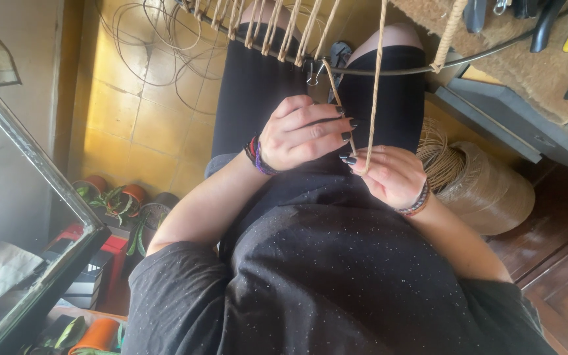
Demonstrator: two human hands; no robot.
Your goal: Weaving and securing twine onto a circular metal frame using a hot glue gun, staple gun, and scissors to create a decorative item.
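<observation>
There are two hands: the left hand [304,135] and the right hand [392,176]. Each wrist has bracelets. Two cords run down to the hands, a long cord [377,72] and a short cord [336,92]. There is one big spool of cord [488,190]. One metal clip [312,72] hangs on one black rod [389,70]. Three orange plant pots [134,194] stand on the floor.

Hanging cords [277,29] ahead, spool [488,187] right (perhaps touching), floor [139,112] open left

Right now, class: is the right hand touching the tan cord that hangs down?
Touching. The head view shows the right hand pinching the cord between its fingertips, with no gap.
</observation>
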